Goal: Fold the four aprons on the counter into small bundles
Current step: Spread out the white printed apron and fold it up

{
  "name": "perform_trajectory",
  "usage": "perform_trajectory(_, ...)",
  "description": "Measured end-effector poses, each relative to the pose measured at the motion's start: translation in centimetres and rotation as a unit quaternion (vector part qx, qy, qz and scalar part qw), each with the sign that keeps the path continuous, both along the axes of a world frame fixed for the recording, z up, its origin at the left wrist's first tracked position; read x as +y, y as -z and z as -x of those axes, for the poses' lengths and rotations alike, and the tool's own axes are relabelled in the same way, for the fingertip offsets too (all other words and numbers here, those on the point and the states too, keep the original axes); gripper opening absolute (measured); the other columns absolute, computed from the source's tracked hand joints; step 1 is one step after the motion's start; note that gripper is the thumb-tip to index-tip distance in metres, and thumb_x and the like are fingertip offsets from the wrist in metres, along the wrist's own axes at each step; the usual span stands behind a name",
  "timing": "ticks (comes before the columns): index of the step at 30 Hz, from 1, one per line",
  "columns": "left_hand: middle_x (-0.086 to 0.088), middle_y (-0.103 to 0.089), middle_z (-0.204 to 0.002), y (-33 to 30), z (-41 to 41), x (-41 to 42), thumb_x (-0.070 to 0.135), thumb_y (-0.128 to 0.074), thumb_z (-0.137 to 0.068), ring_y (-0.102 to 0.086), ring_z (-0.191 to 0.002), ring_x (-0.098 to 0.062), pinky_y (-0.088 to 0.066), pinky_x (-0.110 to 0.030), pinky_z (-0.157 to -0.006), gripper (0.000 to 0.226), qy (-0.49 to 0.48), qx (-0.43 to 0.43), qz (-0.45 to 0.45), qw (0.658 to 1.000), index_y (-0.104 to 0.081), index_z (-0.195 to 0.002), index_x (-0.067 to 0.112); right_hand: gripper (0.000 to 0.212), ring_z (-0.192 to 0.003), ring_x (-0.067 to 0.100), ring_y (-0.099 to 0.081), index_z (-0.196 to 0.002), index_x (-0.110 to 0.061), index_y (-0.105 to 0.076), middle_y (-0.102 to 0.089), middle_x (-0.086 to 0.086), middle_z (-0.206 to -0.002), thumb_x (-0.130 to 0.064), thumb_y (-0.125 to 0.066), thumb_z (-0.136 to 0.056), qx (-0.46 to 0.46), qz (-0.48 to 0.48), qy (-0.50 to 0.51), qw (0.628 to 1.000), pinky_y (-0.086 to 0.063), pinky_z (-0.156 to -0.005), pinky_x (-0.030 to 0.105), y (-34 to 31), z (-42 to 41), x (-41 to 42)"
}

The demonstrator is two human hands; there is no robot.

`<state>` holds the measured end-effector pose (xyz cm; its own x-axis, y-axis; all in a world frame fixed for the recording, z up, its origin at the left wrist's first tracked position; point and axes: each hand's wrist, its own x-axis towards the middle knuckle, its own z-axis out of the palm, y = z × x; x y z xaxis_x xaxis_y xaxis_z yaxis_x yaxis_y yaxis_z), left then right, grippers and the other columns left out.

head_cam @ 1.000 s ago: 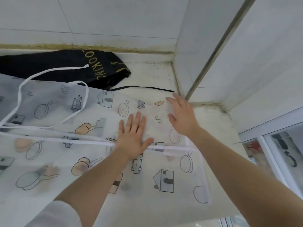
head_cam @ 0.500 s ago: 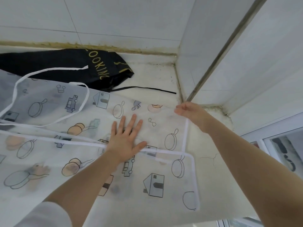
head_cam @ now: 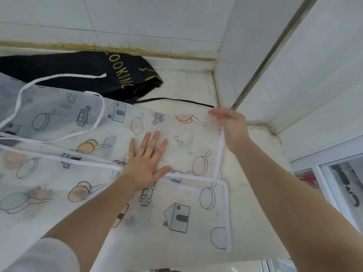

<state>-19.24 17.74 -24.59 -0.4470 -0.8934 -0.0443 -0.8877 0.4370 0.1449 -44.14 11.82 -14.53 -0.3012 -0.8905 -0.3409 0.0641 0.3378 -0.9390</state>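
The printed apron [head_cam: 176, 146] (thin white cloth with pans, houses and trucks drawn on it) is lying spread over the pale tabletop [head_cam: 255, 185], reaching off the picture's left side. Its white-bound right edge is running from the right hand [head_cam: 231, 124] down toward the near corner, where a lower layer is sticking out further to the right and ending close to the tabletop's front edge.

The left hand [head_cam: 145, 163] is lying flat on the cloth, fingers straight and spread, thumb out along a white tape seam, holding nothing. The right hand is gripping the apron's far right corner, fingers curled over the hem, just beside the corner where the tiled walls [head_cam: 149, 18] are meeting; little room is showing there between hand and wall.

A black apron [head_cam: 82, 73] with gold lettering is lying bunched against the back wall, partly under the printed one, its black strap [head_cam: 176, 100] trailing right across bare tabletop. A strip of bare surface is lying open right of the hem, up to the window frame [head_cam: 322, 163].
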Motion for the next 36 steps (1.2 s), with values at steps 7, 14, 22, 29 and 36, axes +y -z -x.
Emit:
perform_trajectory(7, 0.005, 0.038, -0.148, -0.4, 0.4, 0.0, 0.074, 0.017, -0.076, 0.031, -0.138, -0.017, 0.021, -0.047, -0.111, 0.08, -0.045, 0.005, -0.036, 0.998, 0.03, -0.141, 0.029, 0.034, -0.115, 0.026, -0.056, -0.124, -0.008, -0.056, -0.06, 0.012, -0.123, -0.003, -0.048, -0.091, 0.233, -0.031, 0.045, 0.971, -0.045, -0.1, 0.038, 2.9, -1.0, 0.4)
perform_trajectory(14, -0.001, 0.021, -0.156, -3.4, 1.1, -5.5, 0.051, -0.002, -0.094, 0.019, -0.143, -0.023, 0.013, -0.04, -0.115, 0.066, -0.086, -0.025, -0.041, 0.995, 0.004, -0.15, 0.018, 0.044, -0.144, 0.025, -0.017, -0.139, -0.016, -0.041, -0.021, 0.007, -0.155, -0.024, -0.048, -0.096, 0.555, 0.035, -0.206, 0.805, -0.02, -0.114, 0.043, 2.0, -3.3, 1.0)
perform_trajectory(22, 0.003, 0.023, -0.155, -2.6, 1.8, -9.8, 0.048, -0.015, -0.099, 0.022, -0.142, -0.027, 0.011, -0.047, -0.115, 0.059, -0.164, -0.006, -0.207, 0.965, 0.011, -0.148, 0.028, 0.064, -0.146, 0.019, 0.008, -0.151, -0.024, -0.009, 0.009, -0.002, -0.159, -0.05, -0.032, -0.098, 0.545, -0.045, -0.511, 0.663, 0.004, -0.118, 0.043, 4.7, -6.7, 2.7)
perform_trajectory(29, 0.003, -0.021, -0.155, -5.5, -2.1, -7.1, 0.052, -0.038, -0.093, -0.017, -0.143, -0.015, -0.008, -0.025, -0.115, 0.061, -0.055, 0.241, -0.2, 0.948, -0.031, -0.145, 0.021, 0.066, -0.146, 0.017, 0.008, -0.151, -0.03, -0.002, 0.013, -0.007, -0.158, -0.039, -0.039, -0.097, 0.588, -0.088, -0.474, 0.65, 0.0, -0.119, 0.045, 4.6, -3.7, 0.9)
perform_trajectory(36, -0.006, 0.019, -0.156, -2.7, -6.0, -2.5, 0.059, -0.023, -0.094, 0.016, -0.143, -0.032, 0.009, -0.045, -0.114, 0.075, -0.064, -0.098, -0.146, 0.982, 0.008, -0.15, 0.02, 0.039, -0.132, 0.027, -0.035, -0.132, -0.01, -0.043, -0.03, 0.009, -0.148, -0.028, -0.041, -0.097, 0.534, 0.025, -0.441, 0.721, -0.033, -0.105, 0.036, 3.6, -10.1, 2.1)
